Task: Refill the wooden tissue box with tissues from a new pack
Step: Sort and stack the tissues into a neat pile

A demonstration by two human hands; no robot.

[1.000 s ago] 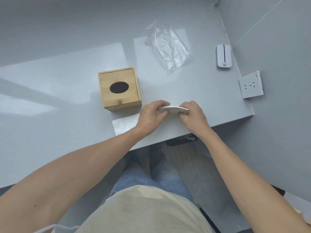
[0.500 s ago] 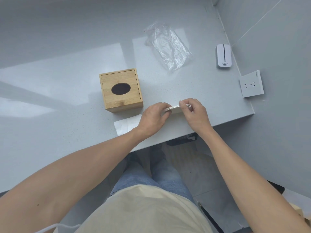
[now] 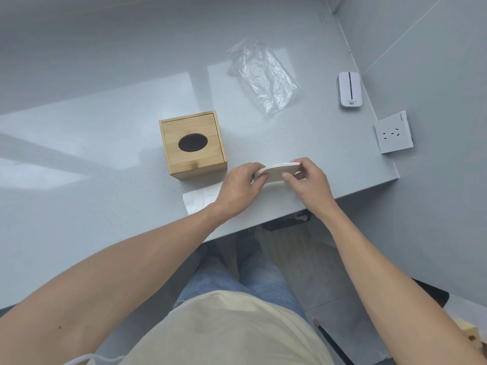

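Where grey counter (image 3: 105,159) meets wall (socket (image 3: 393,133) there), wooden tissue box (image 3: 193,144) sits.

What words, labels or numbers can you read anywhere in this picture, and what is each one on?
Nothing here can be read for certain.
White device: small marks near its lower end, too small and blurred to read.
Wall socket: a tiny mark on its upper right edge, unreadable.
Wooden tissue box: no text seen.
Clear plastic wrapper: no print seen.
Tissue stack between both hands: plain.
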